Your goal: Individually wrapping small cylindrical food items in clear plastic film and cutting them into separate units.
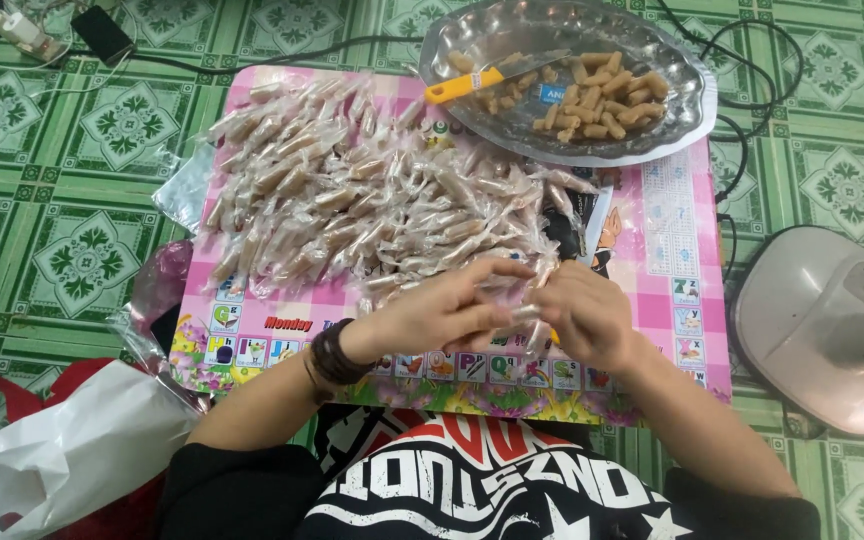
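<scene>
My left hand (442, 310) and my right hand (582, 315) meet over the near edge of a pink picture mat (672, 230). Between their fingers they hold one small candy in a clear wrapper (524, 312); both hands pinch it, one at each end. A dark bracelet circles my left wrist. Just beyond the hands lies a broad heap of several wrapped candies (372, 200), spread over the mat. At the far right stands a metal tray (682, 120) with several bare brown candy pieces (602, 100) and an orange-handled knife (472, 82).
A pink rounded appliance (812, 320) sits on the green tiled floor to the right, with black cables (752, 60) running behind the tray. A white plastic bag (62, 450) and crumpled clear plastic (152, 300) lie at the left. Small devices (102, 35) rest far left.
</scene>
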